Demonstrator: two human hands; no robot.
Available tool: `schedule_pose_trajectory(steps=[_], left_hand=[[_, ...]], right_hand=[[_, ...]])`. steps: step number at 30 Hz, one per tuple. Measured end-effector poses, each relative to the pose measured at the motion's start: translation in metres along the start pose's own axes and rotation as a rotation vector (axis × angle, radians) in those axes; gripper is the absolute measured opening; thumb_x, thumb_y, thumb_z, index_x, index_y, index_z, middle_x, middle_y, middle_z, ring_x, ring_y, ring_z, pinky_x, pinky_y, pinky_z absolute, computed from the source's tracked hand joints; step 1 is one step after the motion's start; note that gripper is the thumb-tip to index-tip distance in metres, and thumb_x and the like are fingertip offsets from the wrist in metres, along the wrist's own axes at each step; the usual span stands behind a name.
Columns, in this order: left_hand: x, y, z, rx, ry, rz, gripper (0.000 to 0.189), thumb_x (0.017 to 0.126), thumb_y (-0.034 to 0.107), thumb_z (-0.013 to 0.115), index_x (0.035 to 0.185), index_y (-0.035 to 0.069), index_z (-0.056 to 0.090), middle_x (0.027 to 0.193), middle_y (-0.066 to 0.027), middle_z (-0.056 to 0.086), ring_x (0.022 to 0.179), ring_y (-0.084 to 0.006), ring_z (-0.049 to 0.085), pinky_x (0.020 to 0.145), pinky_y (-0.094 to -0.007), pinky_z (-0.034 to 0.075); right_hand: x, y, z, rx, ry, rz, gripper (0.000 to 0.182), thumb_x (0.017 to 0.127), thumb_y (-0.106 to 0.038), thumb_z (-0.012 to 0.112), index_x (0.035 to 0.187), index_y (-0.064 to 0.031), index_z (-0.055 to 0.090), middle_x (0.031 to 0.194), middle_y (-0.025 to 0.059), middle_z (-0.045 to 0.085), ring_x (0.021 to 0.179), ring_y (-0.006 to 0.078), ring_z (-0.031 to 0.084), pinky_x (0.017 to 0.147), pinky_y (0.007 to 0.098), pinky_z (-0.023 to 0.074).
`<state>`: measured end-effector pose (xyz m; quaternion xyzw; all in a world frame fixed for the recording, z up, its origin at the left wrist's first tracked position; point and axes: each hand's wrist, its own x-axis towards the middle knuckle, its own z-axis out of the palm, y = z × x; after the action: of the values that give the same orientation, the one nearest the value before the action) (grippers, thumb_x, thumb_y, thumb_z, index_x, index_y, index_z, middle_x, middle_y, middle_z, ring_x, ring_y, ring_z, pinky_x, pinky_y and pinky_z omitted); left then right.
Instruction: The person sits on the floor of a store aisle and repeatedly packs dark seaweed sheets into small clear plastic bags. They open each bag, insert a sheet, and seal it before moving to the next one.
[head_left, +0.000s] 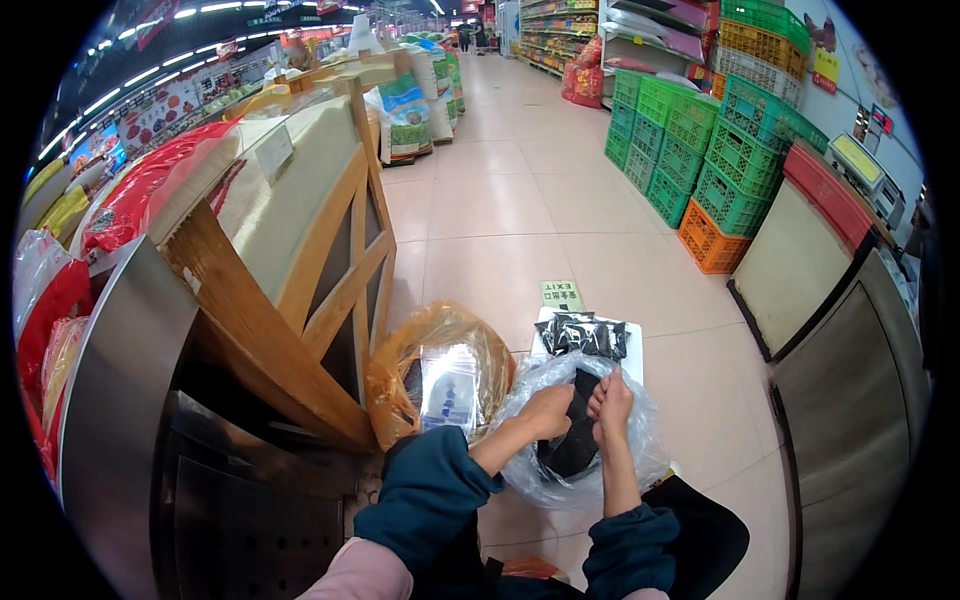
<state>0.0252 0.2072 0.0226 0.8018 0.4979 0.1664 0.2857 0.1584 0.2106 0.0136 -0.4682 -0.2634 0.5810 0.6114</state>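
My left hand (546, 412) and my right hand (611, 401) are side by side over an open clear plastic bag (637, 465) on the floor. Inside it lies dark, nearly black material (568, 450), whose kind I cannot make out. Both hands have curled fingers; whether they pinch something thin is hidden. Just beyond them, several small shiny packets with dark contents (581, 335) rest on a white flat board or lid (634, 352). Left of the clear bag stands an orange plastic bag (394, 375), with clear zip-lock bags (450, 386) on top.
A wooden display bin (341, 255) holding white grain rises at the left, beside a metal panel (124, 360). Stacked plastic crates (742, 161) and a counter (840, 405) with a scale (862, 172) line the right. A tiled aisle (510, 202) with a floor exit sign (561, 295) runs ahead.
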Motion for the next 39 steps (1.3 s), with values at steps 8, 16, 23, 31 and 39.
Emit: schedule_pose_trajectory(steps=[8, 16, 23, 31, 39], left_hand=[[0.000, 0.011, -0.007, -0.243, -0.008, -0.083, 0.032, 0.060, 0.003, 0.061, 0.091, -0.001, 0.056, 0.090, -0.0208, 0.060, 0.093, -0.0355, 0.057, 0.077, -0.0403, 0.045], [-0.001, -0.004, 0.000, 0.073, 0.048, -0.018, 0.031, 0.064, 0.001, 0.058, 0.093, -0.006, 0.051, 0.090, -0.0242, 0.058, 0.090, -0.0397, 0.056, 0.076, -0.0437, 0.046], [-0.001, 0.005, -0.005, 0.044, 0.032, -0.021, 0.030, 0.064, -0.001, 0.054, 0.093, -0.006, 0.049, 0.090, -0.0261, 0.057, 0.089, -0.0413, 0.055, 0.076, -0.0445, 0.045], [-0.003, 0.008, -0.009, 0.035, 0.030, -0.026, 0.029, 0.064, 0.000, 0.054, 0.092, -0.005, 0.048, 0.090, -0.0260, 0.057, 0.088, -0.0418, 0.055, 0.076, -0.0448, 0.045], [-0.005, 0.011, -0.013, 0.025, -0.024, -0.062, 0.028, 0.065, 0.001, 0.055, 0.092, -0.005, 0.050, 0.092, -0.0263, 0.057, 0.090, -0.0412, 0.055, 0.078, -0.0443, 0.045]], right_hand=[[-0.013, 0.011, 0.032, 0.006, 0.001, -0.177, 0.039, 0.096, -0.033, 0.038, 0.066, -0.0084, 0.041, 0.054, -0.0013, 0.038, 0.046, 0.0080, 0.035, 0.045, 0.0237, 0.0296], [-0.007, 0.015, 0.013, 0.010, 0.119, -0.247, 0.037, 0.096, -0.034, 0.039, 0.065, -0.0135, 0.039, 0.052, -0.0062, 0.030, 0.039, 0.0022, 0.025, 0.034, 0.0197, 0.0187], [0.043, 0.094, -0.047, -1.015, 0.191, -0.493, 0.040, 0.094, -0.029, 0.042, 0.065, -0.0022, 0.050, 0.058, 0.0114, 0.055, 0.053, 0.0322, 0.052, 0.056, 0.0435, 0.0396], [0.031, 0.133, -0.071, -1.588, -0.088, -0.449, 0.025, 0.088, -0.026, 0.048, 0.086, -0.0044, 0.060, 0.089, 0.0149, 0.057, 0.085, 0.0364, 0.055, 0.072, 0.0479, 0.0448], [0.035, 0.119, -0.063, -1.254, 0.064, -0.424, 0.046, 0.093, -0.036, 0.038, 0.073, 0.0005, 0.058, 0.064, 0.0182, 0.058, 0.063, 0.0369, 0.057, 0.061, 0.0458, 0.0448]])
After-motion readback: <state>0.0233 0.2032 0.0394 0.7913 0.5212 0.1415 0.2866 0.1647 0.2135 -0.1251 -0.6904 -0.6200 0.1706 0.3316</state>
